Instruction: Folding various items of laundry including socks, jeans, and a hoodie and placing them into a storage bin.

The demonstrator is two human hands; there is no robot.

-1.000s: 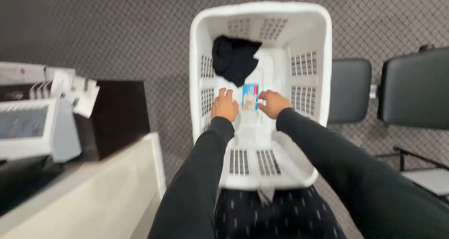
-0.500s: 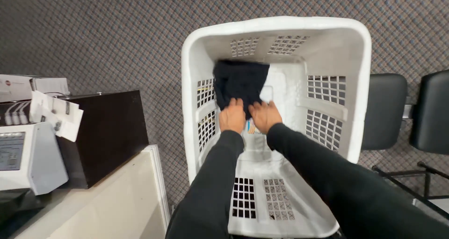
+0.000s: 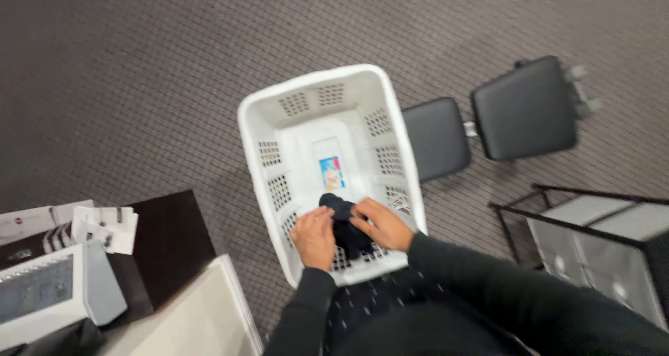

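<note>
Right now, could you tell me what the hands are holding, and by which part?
Both hands hold a dark garment over the white laundry basket: the left hand and right hand pinch it at its sides, bunched between them.

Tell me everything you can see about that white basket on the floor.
The white laundry basket looks like moulded plastic, rectangular with rounded corners and a thick rolled rim. Its walls carry grids of small vent holes. It stands upright on grey carpet, beside a black padded seat. A small blue picture card lies on its floor. At the near end, the left hand and right hand hold a dark garment over the rim.
</note>
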